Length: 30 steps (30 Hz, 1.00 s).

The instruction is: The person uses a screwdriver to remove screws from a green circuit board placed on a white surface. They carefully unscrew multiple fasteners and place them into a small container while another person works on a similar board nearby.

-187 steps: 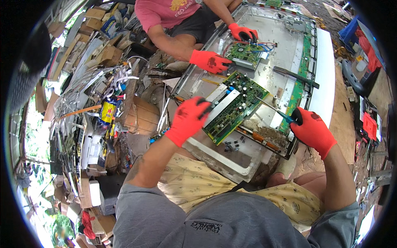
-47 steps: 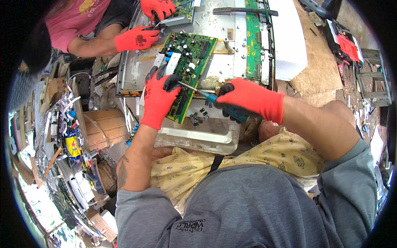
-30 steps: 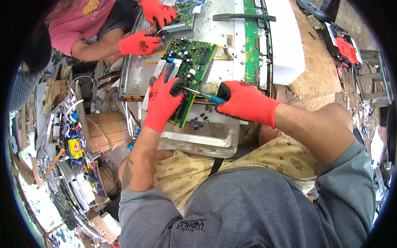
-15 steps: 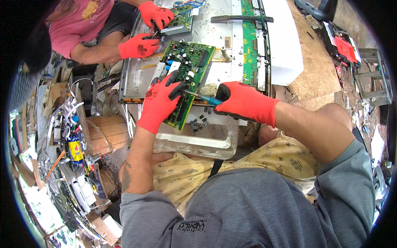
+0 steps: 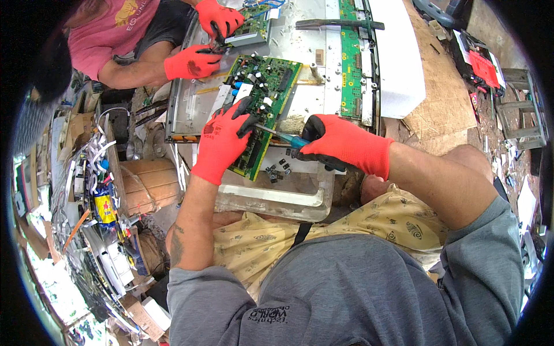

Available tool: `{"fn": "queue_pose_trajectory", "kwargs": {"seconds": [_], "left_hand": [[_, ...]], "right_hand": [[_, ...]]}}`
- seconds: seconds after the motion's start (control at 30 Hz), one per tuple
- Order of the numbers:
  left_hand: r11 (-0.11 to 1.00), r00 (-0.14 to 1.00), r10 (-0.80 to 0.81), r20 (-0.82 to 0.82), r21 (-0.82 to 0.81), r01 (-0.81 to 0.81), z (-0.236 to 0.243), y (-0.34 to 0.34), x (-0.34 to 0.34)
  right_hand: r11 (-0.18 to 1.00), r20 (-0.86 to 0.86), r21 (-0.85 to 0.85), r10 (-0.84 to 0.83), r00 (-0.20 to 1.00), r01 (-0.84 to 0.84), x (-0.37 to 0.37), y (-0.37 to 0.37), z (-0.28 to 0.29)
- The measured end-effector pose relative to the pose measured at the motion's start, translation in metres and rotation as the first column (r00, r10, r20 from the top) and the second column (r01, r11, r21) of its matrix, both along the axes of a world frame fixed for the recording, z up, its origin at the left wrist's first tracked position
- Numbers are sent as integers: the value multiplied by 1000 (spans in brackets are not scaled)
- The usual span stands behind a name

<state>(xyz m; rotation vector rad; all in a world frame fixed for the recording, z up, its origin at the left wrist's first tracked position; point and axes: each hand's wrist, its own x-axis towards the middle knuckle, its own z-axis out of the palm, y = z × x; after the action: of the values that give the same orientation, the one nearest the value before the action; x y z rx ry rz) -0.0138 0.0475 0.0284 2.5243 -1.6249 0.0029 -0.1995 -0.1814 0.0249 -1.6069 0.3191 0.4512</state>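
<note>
A cluttered scrap yard surrounds the opened flat-screen chassis (image 5: pixel 323 63) at upper centre. The left hand (image 5: pixel 222 141) presses flat, fingers spread, on the green circuit board (image 5: pixel 262 106), likely steadying it; the right hand (image 5: pixel 343 144) grips a screwdriver (image 5: pixel 283 136) against its lower edge. Loose screws (image 5: pixel 280 169) crowd the tray below

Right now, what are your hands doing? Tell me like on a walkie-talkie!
Left hand pressing on green circuit board. Right hand gripping blue-handled screwdriver, tip at the board. Loose small black parts beside it. Another person's gloved hands working close by.
</note>
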Motion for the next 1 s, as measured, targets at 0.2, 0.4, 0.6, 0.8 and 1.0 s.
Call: {"fn": "queue_pose_trajectory", "kwargs": {"seconds": [0.2, 0.4, 0.6, 0.8, 1.0], "left_hand": [[987, 985, 150, -81, -50, -154, -2, -8, -6], [999, 996, 31, -80, 9, -31, 8, -2, 0], [985, 979, 161, -123, -39, -167, 2, -5, -2], [995, 981, 91, -170, -28, -97, 11, -5, 0], [989, 979, 149, -142, -4, -151, 5, -2, 2]], "right_hand": [[894, -328, 441, 77, 942, 80, 1, -6, 11], [999, 6, -37, 6, 1000, -6, -2, 2, 4], [906, -199, 418, 163, 966, -67, 4, -7, 1], [994, 6, -100, 51, 999, -50, 1, -1, 0], [912, -193, 409, 129, 973, -39, 4, -11, 5]]}}
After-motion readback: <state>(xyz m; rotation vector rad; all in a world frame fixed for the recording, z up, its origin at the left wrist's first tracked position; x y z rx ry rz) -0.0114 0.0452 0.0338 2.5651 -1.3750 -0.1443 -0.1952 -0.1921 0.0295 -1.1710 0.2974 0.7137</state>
